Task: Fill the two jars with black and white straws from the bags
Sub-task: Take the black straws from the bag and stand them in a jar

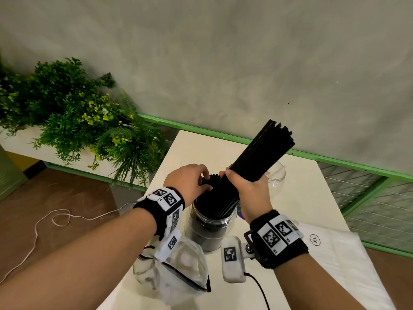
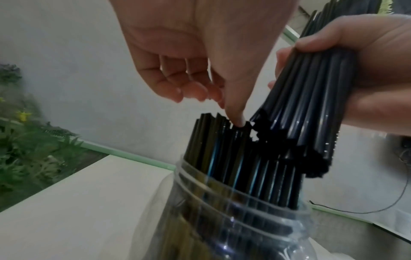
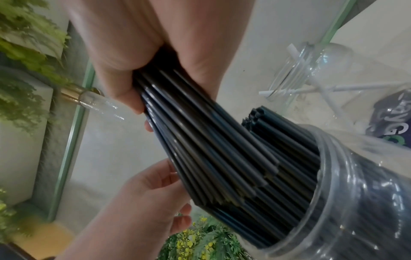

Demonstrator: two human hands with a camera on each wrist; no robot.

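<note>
A clear jar [image 1: 210, 224] [image 2: 233, 219] [image 3: 355, 193] stands on the white table [image 1: 201, 148], packed with upright black straws [image 2: 222, 149]. My right hand [image 1: 250, 193] [image 3: 133, 52] grips a thick bundle of black straws [image 1: 261, 153] [image 2: 311, 105] [image 3: 200, 132], tilted up to the right, with its lower ends in the jar's mouth. My left hand [image 1: 192, 180] [image 2: 200, 52] hovers over the jar; its thumb tip presses on the straw tops, the other fingers hang loosely curled. A second clear jar [image 1: 277, 175] [image 3: 311, 70] behind holds a few white straws [image 3: 333, 88].
A crumpled clear bag [image 1: 178, 269] lies at the table's front, a white bag [image 1: 335, 253] marked XL at the right. A dark printed packet [image 3: 391, 119] sits beside the jar. Plants [image 1: 78, 119] fill the left, a green rail [image 1: 223, 135] runs behind.
</note>
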